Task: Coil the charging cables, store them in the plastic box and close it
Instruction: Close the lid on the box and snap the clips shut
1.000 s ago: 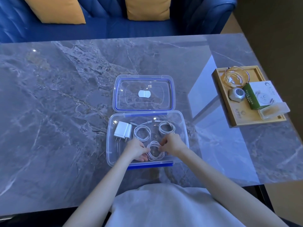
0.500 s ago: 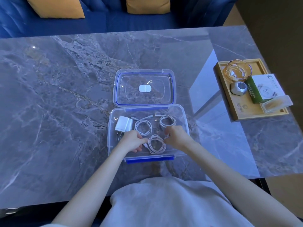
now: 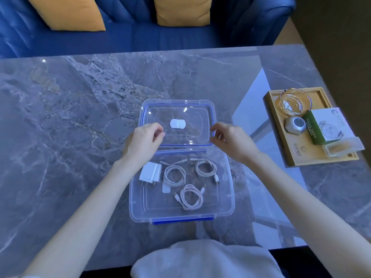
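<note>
- The grey marble table (image 3: 70,127) fills most of the view, with a blue sofa (image 3: 140,27) and two yellow cushions (image 3: 66,13) behind its far edge.
- The left hand (image 3: 143,142) is at the left edge of the lid (image 3: 177,109); its fingers (image 3: 158,130) are curled, thumb and forefinger close together at the lid's rim, but whether they actually pinch it cannot be told.
- The clear plastic box (image 3: 228,197) lies open in the middle of the table, its blue-edged lid folded back flat on the far side, a white patch at the lid's centre.
- Inside the box, a white charger plug (image 3: 150,173) lies at the left.
- Beside the plug is one coiled cable (image 3: 174,175); a second coil (image 3: 205,168) lies to its right, and a third coil (image 3: 190,196) lies nearer the person, between the two.
- The right hand (image 3: 230,141) is at the right edge of the lid, fingers bent with a gap between thumb and fingertips around the rim; contact is not clear.
- At the far right, a wooden tray (image 3: 313,157) stands on the table well apart from the box, carrying a glass bowl (image 3: 292,102), a small silver object (image 3: 295,125), a green-and-white carton (image 3: 325,125) and a small clear case (image 3: 343,146).
- At the bottom edge, white clothing (image 3: 200,259) shows between the two forearms.
</note>
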`<state>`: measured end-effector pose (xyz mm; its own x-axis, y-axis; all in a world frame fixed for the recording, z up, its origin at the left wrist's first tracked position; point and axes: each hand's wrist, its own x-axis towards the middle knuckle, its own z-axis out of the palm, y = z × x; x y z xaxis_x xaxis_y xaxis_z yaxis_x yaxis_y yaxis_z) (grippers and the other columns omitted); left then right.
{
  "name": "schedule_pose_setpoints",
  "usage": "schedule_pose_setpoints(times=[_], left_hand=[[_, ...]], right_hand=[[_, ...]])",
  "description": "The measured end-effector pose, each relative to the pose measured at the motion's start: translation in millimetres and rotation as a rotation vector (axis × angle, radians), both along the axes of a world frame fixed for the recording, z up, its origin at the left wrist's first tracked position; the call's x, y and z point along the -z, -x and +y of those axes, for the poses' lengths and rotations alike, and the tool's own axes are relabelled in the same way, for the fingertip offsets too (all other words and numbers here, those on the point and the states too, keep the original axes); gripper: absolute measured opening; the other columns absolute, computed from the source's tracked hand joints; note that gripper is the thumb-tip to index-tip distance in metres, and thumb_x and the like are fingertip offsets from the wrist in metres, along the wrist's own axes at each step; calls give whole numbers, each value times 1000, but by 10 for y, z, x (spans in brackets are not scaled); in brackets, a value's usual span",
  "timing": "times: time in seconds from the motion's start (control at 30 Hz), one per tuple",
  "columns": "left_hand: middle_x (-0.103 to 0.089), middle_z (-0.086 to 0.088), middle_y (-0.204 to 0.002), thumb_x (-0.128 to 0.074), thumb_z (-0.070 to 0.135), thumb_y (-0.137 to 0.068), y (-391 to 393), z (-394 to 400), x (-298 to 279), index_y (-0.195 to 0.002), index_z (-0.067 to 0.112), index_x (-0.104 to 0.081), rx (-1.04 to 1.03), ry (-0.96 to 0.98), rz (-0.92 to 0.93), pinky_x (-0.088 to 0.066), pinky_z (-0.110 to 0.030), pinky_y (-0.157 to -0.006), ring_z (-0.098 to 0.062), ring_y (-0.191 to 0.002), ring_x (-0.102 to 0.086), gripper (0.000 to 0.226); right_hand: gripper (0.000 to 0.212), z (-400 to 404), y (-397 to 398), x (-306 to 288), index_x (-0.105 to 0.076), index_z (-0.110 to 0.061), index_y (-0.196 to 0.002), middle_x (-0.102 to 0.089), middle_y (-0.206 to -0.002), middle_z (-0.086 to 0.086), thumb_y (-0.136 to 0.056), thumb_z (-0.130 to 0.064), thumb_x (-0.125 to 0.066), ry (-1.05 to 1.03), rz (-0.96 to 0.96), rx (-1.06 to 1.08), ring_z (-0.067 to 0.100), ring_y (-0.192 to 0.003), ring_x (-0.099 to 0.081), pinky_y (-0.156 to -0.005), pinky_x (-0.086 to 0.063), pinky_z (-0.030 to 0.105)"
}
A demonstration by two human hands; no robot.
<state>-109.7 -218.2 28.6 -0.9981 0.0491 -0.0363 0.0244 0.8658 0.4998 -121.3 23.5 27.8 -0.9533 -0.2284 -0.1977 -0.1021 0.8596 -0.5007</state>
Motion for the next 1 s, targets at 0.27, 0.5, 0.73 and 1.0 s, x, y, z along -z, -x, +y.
schedule_pose_setpoints(times=[0.27, 0.5, 0.73, 1.0], left_hand=[[-26, -8, -154, -49, 25, -92, 452, -506, 626, -142, 17, -31, 164, 560, -45, -18, -51, -111, -28, -142, -22, 54], [-14, -6, -157, -34, 32, -97, 619, -612, 904, -146, 12, -18, 102, 607, -242, -11, -44, -115, -22, -145, -11, 55], [-43, -22, -133, -45, 19, -94, 638, -540, 961, -144, 2, -16, 20, 458, -272, -36, -48, -94, -38, -121, -39, 61], [-43, -27, -130, -46, 6, -91, 710, -423, 867, -141, -4, -23, -220, 254, -317, -42, -48, -90, -43, -111, -49, 55]], right_hand=[[51, 166, 394, 594, -56, 0, -115, -59, -121, 23, -71, -17, -74, -338, 242, -15, 42, -108, -56, -84, -49, 48], [38, 141, 520, 916, -57, 1, -106, -61, -115, 18, -79, -25, -64, -384, 101, -7, 37, -112, -51, -92, -41, 46], [21, 131, 519, 1050, -59, 4, -91, -58, -97, 24, -89, -15, -50, -195, 9, 121, 40, -97, -51, -79, -45, 45], [16, 8, 556, 938, -43, -3, -65, -49, -71, 19, -81, -1, -44, 17, -35, 311, 39, -67, -47, -57, -32, 36]])
